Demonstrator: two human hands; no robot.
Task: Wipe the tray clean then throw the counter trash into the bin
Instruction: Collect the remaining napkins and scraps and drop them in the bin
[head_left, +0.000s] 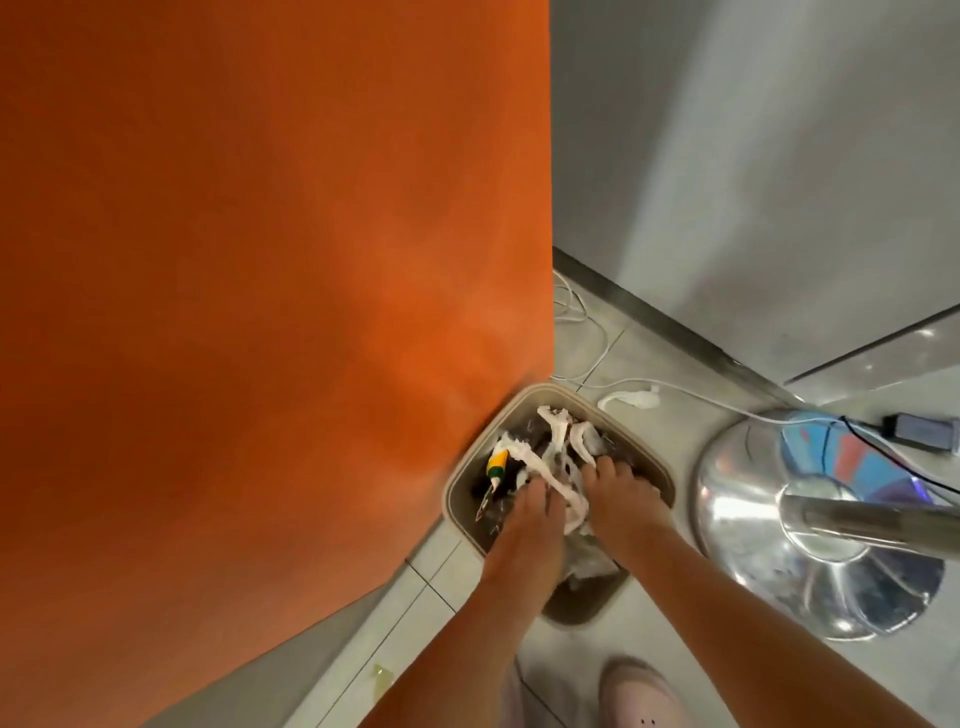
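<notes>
Operator: Where is the trash lying relative to the two hands?

Technician: The crumpled white tissue (558, 467) is lying in the open mouth of the beige bin (655, 470), which is standing on the tiled floor (649, 639) against the orange panel (270, 291). The left hand (530, 514) and the right hand (621, 491) are both reaching down into the bin, side by side, with the tissue running between them.

Operator: What is the state of each grip?

Technician: The left hand's fingers are curling over one end of the tissue and touching it. The right hand's fingers are pointing down at the other part; whether they are gripping it cannot be told.

Operator: Anything else inside or nearby?

Technician: A yellow-and-green tube (496, 465) is lying in the bin, left of the tissue. Another white scrap (631, 400) is lying on the floor just beyond the bin, beside a chrome stool base (810, 525).
</notes>
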